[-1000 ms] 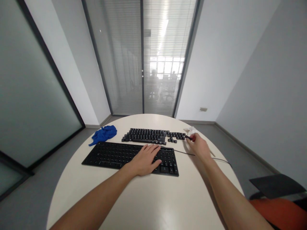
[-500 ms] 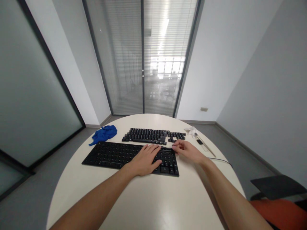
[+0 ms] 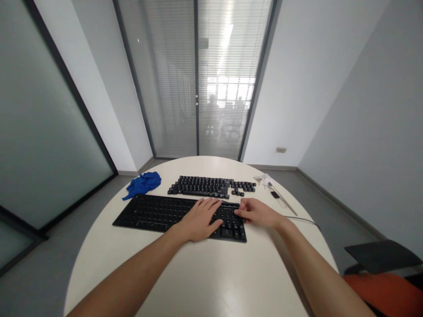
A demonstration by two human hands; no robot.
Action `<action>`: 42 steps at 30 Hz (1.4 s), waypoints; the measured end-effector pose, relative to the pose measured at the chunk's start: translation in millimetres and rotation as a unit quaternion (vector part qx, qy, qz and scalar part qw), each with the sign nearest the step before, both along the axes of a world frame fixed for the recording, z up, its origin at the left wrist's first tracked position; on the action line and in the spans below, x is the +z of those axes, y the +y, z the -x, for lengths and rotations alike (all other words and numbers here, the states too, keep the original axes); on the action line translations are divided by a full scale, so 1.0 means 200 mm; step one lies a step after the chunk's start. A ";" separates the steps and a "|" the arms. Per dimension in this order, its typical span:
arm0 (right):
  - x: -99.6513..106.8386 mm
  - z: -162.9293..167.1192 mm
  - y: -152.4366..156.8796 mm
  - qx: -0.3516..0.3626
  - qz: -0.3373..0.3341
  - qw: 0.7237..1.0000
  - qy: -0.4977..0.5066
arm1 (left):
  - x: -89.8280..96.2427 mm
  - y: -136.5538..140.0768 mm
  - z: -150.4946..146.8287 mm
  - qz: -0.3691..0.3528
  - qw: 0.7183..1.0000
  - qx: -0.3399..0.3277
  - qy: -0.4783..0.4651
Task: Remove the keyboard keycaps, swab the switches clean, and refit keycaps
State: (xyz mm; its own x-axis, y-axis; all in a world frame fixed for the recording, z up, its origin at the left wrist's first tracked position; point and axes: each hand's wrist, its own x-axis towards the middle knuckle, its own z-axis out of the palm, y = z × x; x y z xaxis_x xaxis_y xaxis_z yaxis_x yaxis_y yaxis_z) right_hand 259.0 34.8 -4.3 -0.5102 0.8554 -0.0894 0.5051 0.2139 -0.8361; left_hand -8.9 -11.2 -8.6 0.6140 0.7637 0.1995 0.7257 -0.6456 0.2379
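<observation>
L hand (image 3: pixel 200 221), fingers spread, flat on blk kbd (image 3: pixel 155 213). R hand (image 3: pixel 257 212) curled at numpad (image 3: pixel 228 216) edge; grip hidden, can't tell. Prob. numpad work; next move needs fine touch.

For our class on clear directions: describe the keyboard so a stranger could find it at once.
On the round, pale table, find the left hand. Beneath it lies the long black keyboard, in front of the loose keys. Unlike them, it is one solid board.
</observation>
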 end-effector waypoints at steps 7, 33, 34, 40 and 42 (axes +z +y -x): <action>0.03 0.02 -0.01 0.013 -0.005 0.999 -0.036 | -0.01 0.00 0.00 -0.014 1.000 0.000 0.005; 0.08 0.09 -0.04 -0.037 -0.048 0.991 -0.120 | -0.01 0.00 0.00 -0.035 0.999 -0.003 0.001; 0.07 0.09 -0.04 -0.036 -0.043 0.992 -0.115 | -0.01 0.00 0.00 -0.041 0.999 -0.005 -0.001; 0.04 0.08 -0.02 -0.032 0.007 0.998 -0.051 | 0.06 -0.04 -0.05 -0.102 0.992 -0.070 -0.024; 0.03 0.07 -0.02 -0.020 0.029 0.999 -0.021 | 0.08 -0.05 -0.07 -0.105 0.988 -0.106 -0.029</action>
State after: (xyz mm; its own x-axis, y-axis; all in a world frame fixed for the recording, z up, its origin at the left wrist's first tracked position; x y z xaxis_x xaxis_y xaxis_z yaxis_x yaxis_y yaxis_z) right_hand 245.3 31.5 2.1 -0.4708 0.8677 -0.1595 0.5469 0.1452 -0.8245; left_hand 5.5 -22.1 6.7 0.7380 0.5571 0.3807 0.5581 -0.8211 0.1198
